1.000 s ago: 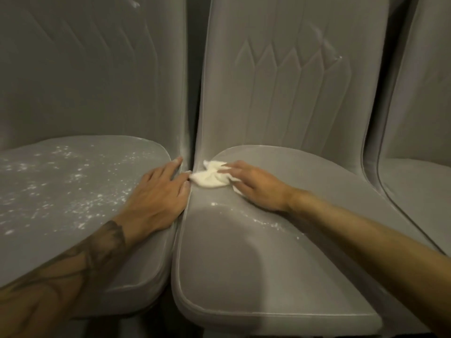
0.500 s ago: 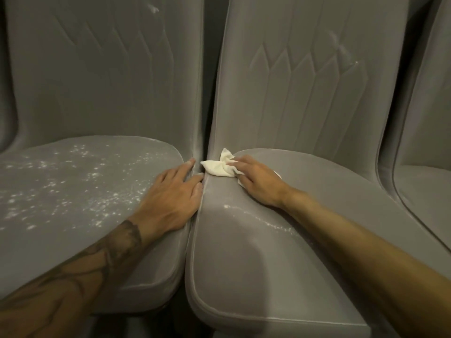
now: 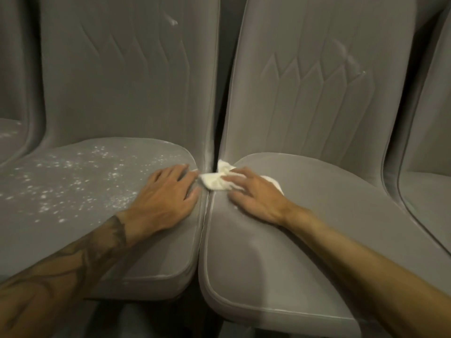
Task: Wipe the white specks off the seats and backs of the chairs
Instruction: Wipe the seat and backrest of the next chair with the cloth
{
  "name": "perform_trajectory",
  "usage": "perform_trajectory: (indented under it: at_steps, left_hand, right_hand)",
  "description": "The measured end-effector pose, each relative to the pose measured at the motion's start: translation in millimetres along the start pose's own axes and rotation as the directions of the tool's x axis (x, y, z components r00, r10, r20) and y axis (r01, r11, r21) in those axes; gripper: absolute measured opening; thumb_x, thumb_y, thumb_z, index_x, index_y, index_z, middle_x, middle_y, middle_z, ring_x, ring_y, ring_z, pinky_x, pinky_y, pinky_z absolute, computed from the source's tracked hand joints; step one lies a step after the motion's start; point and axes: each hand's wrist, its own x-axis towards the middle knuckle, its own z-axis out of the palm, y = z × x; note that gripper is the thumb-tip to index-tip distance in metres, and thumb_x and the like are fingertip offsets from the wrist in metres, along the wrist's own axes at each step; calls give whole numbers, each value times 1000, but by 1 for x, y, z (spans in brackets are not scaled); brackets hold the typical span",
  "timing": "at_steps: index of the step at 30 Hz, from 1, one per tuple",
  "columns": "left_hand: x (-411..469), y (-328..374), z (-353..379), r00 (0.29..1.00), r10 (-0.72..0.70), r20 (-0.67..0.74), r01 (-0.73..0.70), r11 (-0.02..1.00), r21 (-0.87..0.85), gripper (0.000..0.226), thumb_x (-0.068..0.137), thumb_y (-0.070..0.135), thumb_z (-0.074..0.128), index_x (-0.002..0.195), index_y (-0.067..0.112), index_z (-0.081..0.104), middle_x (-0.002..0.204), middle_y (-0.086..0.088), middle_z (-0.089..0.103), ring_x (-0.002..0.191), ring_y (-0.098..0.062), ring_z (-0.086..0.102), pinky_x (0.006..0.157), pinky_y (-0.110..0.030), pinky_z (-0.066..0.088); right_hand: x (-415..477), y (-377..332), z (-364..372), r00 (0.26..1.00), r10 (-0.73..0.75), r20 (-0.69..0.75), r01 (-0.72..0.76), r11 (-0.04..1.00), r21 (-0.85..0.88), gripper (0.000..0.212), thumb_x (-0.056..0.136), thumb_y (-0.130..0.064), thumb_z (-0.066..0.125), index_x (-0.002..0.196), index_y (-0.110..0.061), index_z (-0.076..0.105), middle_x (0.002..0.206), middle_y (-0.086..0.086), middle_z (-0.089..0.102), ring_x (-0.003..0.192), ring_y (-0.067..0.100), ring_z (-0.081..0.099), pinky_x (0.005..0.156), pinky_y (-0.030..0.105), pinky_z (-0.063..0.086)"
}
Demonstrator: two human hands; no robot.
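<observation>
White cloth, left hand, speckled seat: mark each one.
White cloth [image 3: 213, 182]: head view, its bunched left end.
Left hand [image 3: 168, 195]: head view, back of the hand.
Speckled seat [image 3: 73, 189]: head view, cushion top among the specks.

Grey moulded chairs [image 3: 317, 98] stand side by side in dim light.

- Left grip [image 3: 168, 193] lies palm down, fingers straight, close together, pointing forward.
- Right grip [image 3: 256, 195] lies palm down, fingers spread, pointing left.
- Left forearm [image 3: 61, 276] is tattooed; right forearm [image 3: 366, 262] is bare.
</observation>
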Motion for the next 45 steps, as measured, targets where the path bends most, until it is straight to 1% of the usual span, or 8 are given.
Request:
perform_trajectory:
  at_steps: [8,14,19,25,30,37,42,45]
  left_hand:
    - [-18,-8,7,998,-66,-24,65,997,-38,50,109,41,33,154,24,42,158,-2,42,143,-20,39,120,-37,23]
    - [-20,-11,10,997,-62,-48,61,998,-23,50,108,39,35,154,24,44,158,-2,43,142,-21,40,120,-38,24]
    - [-20,-10,10,997,-58,-45,56,998,-33,48,108,38,37,154,24,42,158,-1,41,143,-20,38,120,-38,23]
    - [-18,-12,11,998,-54,-36,52,997,-50,50,108,39,35,155,24,40,160,-2,40,145,-19,36,122,-38,22]
    - [-19,-11,11,998,-45,-37,43,998,-55,52,107,41,31,155,24,41,160,-2,40,145,-20,37,122,-39,23]
    - [-18,-14,14,998,-44,-42,42,998,-39,49,108,39,35,154,23,41,159,-3,41,144,-21,38,122,-40,24]
    - [-18,-13,13,998,-57,-29,55,997,-47,51,108,40,33,156,25,40,161,-2,40,147,-19,35,123,-39,22]
    - [-17,-12,12,998,-53,-29,52,998,-45,54,106,42,28,155,24,40,160,-2,40,146,-20,36,122,-40,24]
  right_hand:
    - [18,9,-16,999,31,-39,-26,994,108,34,106,-24,46,134,-15,62,141,3,55,130,20,52,113,33,36]
    - [-23,19,-12,985,-151,79,146,987,69,39,107,-34,39,143,-27,53,148,-8,46,137,3,42,115,18,29]
    - [0,33,-25,998,70,-3,-70,997,35,37,106,-19,45,141,-15,55,146,7,49,136,23,47,117,37,32]
    - [-40,12,-15,971,-206,122,199,978,68,40,106,-34,39,144,-30,51,151,-10,43,139,4,40,114,20,31]
    - [-15,25,-27,998,-8,57,6,999,36,37,106,-19,44,142,-17,54,146,3,48,135,20,47,114,38,35]
    - [-57,10,-23,960,-238,149,227,970,91,41,106,-33,38,145,-29,49,151,-11,42,139,4,40,113,18,32]
    - [-20,4,-23,995,-76,71,73,997,35,39,106,-18,44,144,-20,52,148,0,46,136,16,45,114,30,33]
    - [-35,-9,-14,975,-209,71,206,977,44,38,106,-23,44,143,-23,53,150,-5,45,138,11,44,115,26,33]
